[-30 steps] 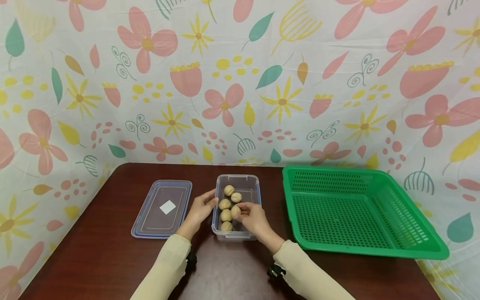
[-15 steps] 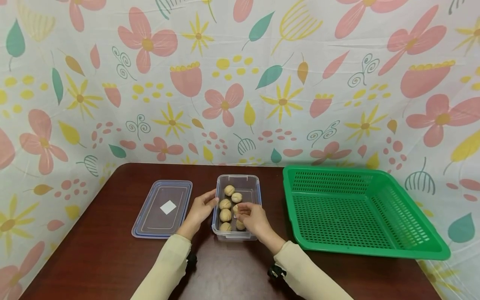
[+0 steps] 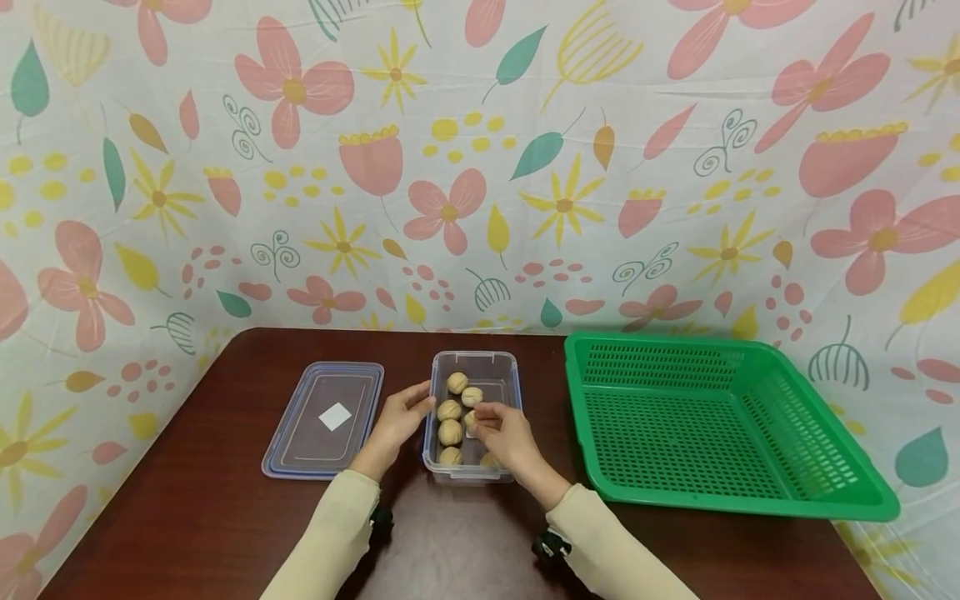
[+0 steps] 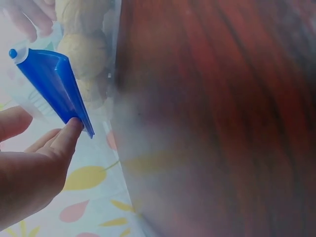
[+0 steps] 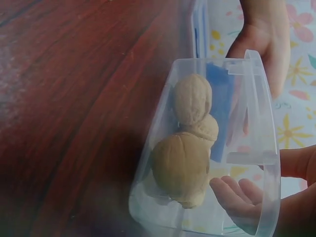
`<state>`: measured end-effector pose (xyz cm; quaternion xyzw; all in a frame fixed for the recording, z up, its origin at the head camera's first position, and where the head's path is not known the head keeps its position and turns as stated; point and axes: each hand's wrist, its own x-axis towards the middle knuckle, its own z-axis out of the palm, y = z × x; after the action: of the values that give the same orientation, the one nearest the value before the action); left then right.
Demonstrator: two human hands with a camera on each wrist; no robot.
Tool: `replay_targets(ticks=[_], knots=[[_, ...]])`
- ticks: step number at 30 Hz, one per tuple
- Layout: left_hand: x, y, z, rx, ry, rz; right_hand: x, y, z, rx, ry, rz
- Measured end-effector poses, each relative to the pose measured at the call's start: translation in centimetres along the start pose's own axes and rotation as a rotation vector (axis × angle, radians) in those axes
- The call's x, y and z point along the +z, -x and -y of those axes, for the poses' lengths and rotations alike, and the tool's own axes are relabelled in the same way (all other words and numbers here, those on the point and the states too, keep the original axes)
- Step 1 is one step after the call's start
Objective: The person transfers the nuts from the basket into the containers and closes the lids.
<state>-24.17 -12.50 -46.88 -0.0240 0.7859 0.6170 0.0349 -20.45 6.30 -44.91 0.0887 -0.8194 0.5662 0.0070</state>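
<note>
A clear plastic food box (image 3: pixel 491 367) stands mid-table with several walnuts (image 3: pixel 450 432) inside, most along its left side. One walnut (image 3: pixel 490 460) lies by the near wall, partly covered by my right hand. My right hand (image 3: pixel 510 437) hovers in the box over its right side, beside another walnut (image 3: pixel 470 422). Its fingers (image 5: pixel 237 192) look relaxed in the right wrist view, with nothing between them. My left hand (image 3: pixel 399 421) is at the box's left wall; a fingertip touches the blue side clip (image 4: pixel 54 79), the thumb apart from it.
Left of the box lies its clear lid (image 3: pixel 315 417) with blue edging and a white label. To the right sits a big green perforated basket (image 3: pixel 697 492). A patterned cloth (image 3: pixel 450 167) hangs behind the dark wooden table (image 3: pixel 180 500).
My right fingers have let go of a walnut, which has rolled toward the near right corner of the box. The left hand has stayed at the box's side.
</note>
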Motion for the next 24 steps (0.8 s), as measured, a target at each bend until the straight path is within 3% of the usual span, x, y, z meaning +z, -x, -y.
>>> replay_targets(ticks=[4,11,18,24], knots=[[-0.5,0.2,-0.3,0.006,0.007,0.007,0.0,-0.2,0.4,-0.019,0.009,-0.013],[-1.3,0.2,-1.1,0.075,0.075,0.030,0.6,-0.9,1.4,-0.081,-0.006,-0.029],[-2.2,0.5,-1.8,0.047,0.166,0.057,1.3,-1.4,2.7,-0.121,-0.019,-0.032],[-3.7,1.1,-1.8,0.072,0.108,0.098,2.6,-1.6,3.7,-0.120,-0.054,-0.009]])
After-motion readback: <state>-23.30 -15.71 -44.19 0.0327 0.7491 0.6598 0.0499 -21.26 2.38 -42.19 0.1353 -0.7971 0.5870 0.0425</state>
